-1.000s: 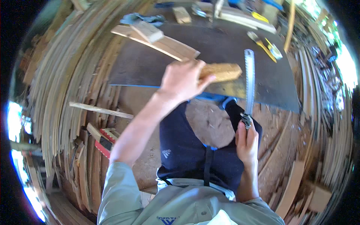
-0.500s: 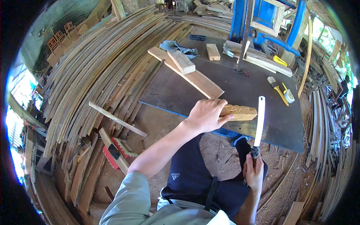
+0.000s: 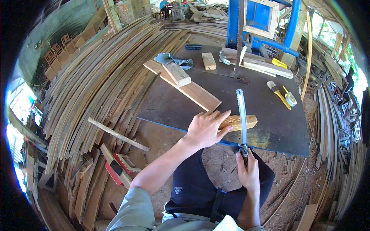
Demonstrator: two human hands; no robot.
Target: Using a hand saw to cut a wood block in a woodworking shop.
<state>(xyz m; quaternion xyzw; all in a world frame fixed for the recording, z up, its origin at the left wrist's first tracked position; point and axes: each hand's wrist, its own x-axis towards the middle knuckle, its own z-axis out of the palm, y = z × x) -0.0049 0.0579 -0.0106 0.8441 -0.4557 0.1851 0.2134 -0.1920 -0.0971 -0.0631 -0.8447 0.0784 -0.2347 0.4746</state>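
Observation:
My left hand (image 3: 206, 127) grips a light-brown wooden block (image 3: 250, 122) and holds it at the front edge of the dark tabletop (image 3: 283, 133). In my right hand (image 3: 248, 169), fingers wrapped round its handle, is a hand saw with a long silvery blade (image 3: 240, 106). The blade points away from me and crosses over the block, just right of my left fingers; whether it touches the block I cannot tell. Beyond my left hand lie a flat board (image 3: 204, 98) and a pale offcut (image 3: 177, 75) on it.
Tabletop also holds a cloth (image 3: 173, 59), small block (image 3: 209, 61), paintbrush (image 3: 281, 94) and tape roll (image 3: 291, 99). A blue machine (image 3: 289, 27) with an upright blade stands behind. Long boards (image 3: 92, 77) fill the left; more timber (image 3: 327, 119) lies right. A distant person (image 3: 165, 8) sits at top.
My right hand has moved left with the saw, whose blade was right of the block and now crosses it. My left hand still grips the block. The view has shifted and takes in more workshop.

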